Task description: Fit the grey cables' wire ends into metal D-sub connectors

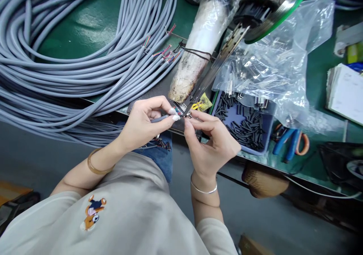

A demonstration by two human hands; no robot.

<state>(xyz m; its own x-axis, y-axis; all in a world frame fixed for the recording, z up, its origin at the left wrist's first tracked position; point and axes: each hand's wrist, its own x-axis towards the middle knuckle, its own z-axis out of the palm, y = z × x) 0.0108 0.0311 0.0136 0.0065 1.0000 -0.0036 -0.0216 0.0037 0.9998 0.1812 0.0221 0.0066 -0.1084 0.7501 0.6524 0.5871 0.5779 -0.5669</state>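
My left hand (143,120) is closed, pinching the end of a grey cable (159,118) whose thin coloured wires fan out at the fingertips. Opposite it, my right hand (208,139) pinches a small metal multi-pin connector (188,114) between thumb and fingers. Wires and connector meet just under the tip of a dark metal strip (208,73); whether they touch is too small to tell. Beside that strip, a white plastic-wrapped rod (198,39) with a scorched end slants down toward my hands. A yellow scrap (204,103) lies behind my right fingertips.
Bundled grey cables (93,64) with stripped ends cover the left of the green table (82,31). On the right are a blue tray (265,145) of short black sleeves, a clear bag (297,58) of connectors, blue-handled pliers (290,145) and a notepad (347,92). A green-rimmed spool (279,28) stands behind.
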